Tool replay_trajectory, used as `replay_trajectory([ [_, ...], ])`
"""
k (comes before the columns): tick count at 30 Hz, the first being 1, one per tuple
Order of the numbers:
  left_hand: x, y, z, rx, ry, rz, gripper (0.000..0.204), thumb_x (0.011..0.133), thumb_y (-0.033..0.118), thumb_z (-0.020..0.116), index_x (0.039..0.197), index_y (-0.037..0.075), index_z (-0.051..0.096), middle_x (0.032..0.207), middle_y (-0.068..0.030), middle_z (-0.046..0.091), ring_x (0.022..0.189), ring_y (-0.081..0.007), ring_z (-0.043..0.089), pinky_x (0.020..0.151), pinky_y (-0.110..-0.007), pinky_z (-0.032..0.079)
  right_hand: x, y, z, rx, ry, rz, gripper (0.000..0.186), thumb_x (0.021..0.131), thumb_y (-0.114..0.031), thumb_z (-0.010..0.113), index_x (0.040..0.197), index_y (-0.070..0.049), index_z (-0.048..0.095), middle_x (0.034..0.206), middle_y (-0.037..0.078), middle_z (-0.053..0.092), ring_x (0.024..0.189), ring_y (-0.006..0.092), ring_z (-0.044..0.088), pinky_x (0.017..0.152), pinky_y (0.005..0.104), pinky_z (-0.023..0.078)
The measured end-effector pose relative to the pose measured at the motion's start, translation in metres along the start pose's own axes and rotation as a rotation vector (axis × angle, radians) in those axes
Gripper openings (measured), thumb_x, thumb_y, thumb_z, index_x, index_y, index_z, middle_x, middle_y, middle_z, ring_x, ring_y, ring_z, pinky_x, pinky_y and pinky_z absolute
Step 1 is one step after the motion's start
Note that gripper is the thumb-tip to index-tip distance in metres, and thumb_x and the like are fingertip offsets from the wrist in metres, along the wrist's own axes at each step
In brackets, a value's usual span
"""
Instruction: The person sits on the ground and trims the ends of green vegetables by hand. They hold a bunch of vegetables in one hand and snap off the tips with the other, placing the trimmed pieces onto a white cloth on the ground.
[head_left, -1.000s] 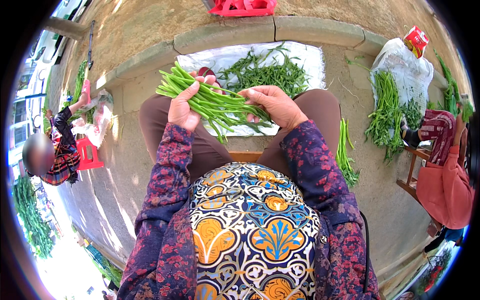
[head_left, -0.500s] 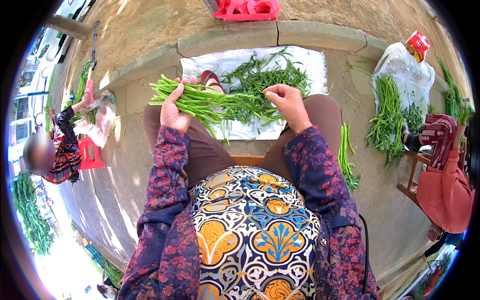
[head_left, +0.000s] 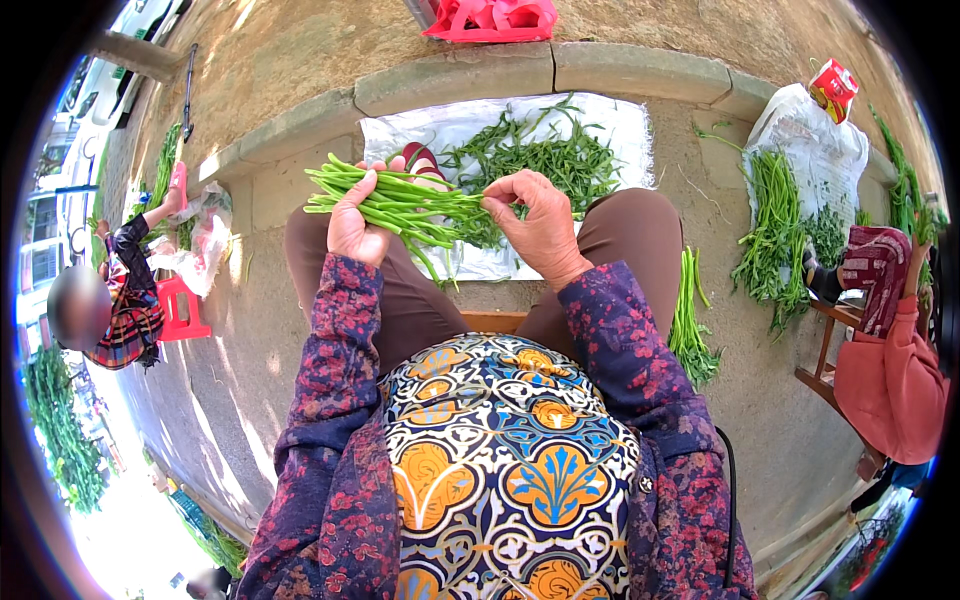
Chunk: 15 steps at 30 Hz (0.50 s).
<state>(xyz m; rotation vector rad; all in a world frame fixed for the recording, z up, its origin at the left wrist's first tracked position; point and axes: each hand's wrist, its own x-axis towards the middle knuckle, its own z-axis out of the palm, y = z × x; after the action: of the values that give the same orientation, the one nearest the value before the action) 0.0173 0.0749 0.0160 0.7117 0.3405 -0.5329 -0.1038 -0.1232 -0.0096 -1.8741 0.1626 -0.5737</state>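
A bunch of green leafy-vegetable stalks point(head_left: 400, 203) lies across my left hand point(head_left: 358, 232), whose fingers and thumb are wrapped round it. The stalks' thick ends fan out to the left, and their thinner ends reach right. My right hand point(head_left: 535, 222) is closed in a pinch at those thin right-hand ends; the fingertips seem to be on a stalk's end. Below and beyond my hands, a heap of loose green leaves point(head_left: 545, 150) lies on a white woven sheet point(head_left: 400, 125). A maroon shoe point(head_left: 420, 158) shows just past the bunch.
A small stack of stalks point(head_left: 692, 325) lies on the ground by my right knee. A stone curb point(head_left: 455, 78) runs behind the sheet, with a red bag point(head_left: 492, 18) beyond. People sit at the left, by a red stool point(head_left: 183, 308), and at the right, near another vegetable pile point(head_left: 775, 235).
My right hand has moved left, closer to the bunch, and pinches at its thin ends. The leafy tips that stretched right from the bunch no longer show there. My left hand stays nearly still.
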Motion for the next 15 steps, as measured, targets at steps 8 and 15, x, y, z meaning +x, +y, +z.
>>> replay_trajectory([
  [8, 0.000, -0.005, 0.001, -0.017, -0.006, -0.029, 0.017, 0.088, -0.001, 0.054, 0.102, 0.007, 0.052, 0.107, -0.0088, 0.060, 0.117, -0.0300, 0.052, 0.101, -0.055, 0.040, -0.001, -0.001, 0.002, -0.195, -0.059, -0.133, 0.014, 0.070, -0.012, 0.072, 0.080, -0.010, 0.062, 0.078, 0.005, 0.058, 0.080, 0.0257, 0.056, 0.073, 0.0366, 0.043],
  [15, -0.003, -0.013, 0.006, -0.046, 0.081, -0.048, 0.016, 0.087, -0.004, 0.054, 0.100, 0.006, 0.051, 0.108, -0.0096, 0.059, 0.117, -0.0294, 0.052, 0.099, -0.057, 0.041, -0.002, -0.002, 0.001, -0.413, -0.062, -0.244, 0.015, 0.069, -0.013, 0.071, 0.080, -0.011, 0.061, 0.079, 0.002, 0.061, 0.081, 0.0225, 0.058, 0.074, 0.0355, 0.043],
])
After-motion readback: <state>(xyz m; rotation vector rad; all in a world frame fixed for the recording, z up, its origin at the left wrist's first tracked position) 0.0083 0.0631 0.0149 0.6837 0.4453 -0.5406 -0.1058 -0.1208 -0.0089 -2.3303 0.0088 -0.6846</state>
